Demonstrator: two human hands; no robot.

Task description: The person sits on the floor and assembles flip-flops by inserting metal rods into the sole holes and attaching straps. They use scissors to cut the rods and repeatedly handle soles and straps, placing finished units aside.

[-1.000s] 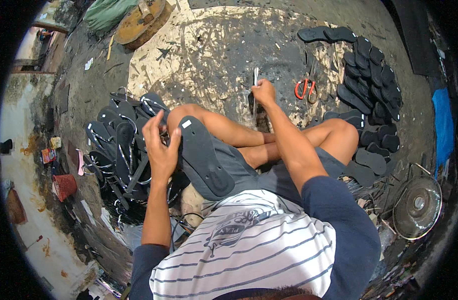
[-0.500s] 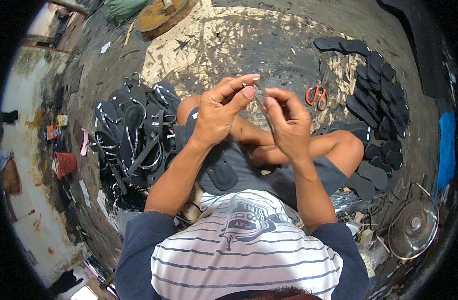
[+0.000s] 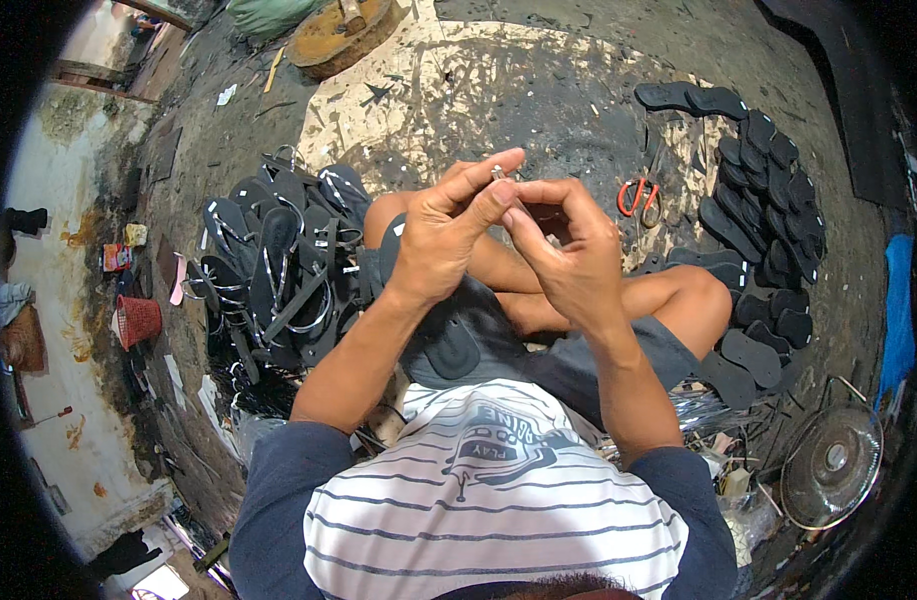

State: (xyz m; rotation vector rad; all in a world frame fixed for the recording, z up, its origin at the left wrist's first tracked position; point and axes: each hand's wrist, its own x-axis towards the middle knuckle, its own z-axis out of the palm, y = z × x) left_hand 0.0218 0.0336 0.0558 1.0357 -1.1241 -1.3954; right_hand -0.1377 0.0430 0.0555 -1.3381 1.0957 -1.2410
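My left hand point(image 3: 444, 228) and my right hand point(image 3: 571, 250) meet above my crossed legs, fingertips almost touching. Between them is a thin dark strap point(image 3: 499, 173) with a small pale, shiny end that sticks up. My left thumb and forefinger pinch it near that end; my right thumb and forefinger close on it just beside. Most of the strap is hidden by the fingers. On my lap, partly behind my left forearm, lies a black flip-flop sole point(image 3: 451, 347).
A heap of black flip-flops with shiny straps point(image 3: 279, 245) lies at my left. Black soles point(image 3: 744, 215) are piled at the right. Red-handled scissors point(image 3: 639, 198) rest on the worn mat point(image 3: 419, 95). A round fan point(image 3: 832, 460) stands at the lower right.
My right hand has moved left and its fingertips have come up against the left ones. The length of strap that showed along my right hand is now mostly covered.
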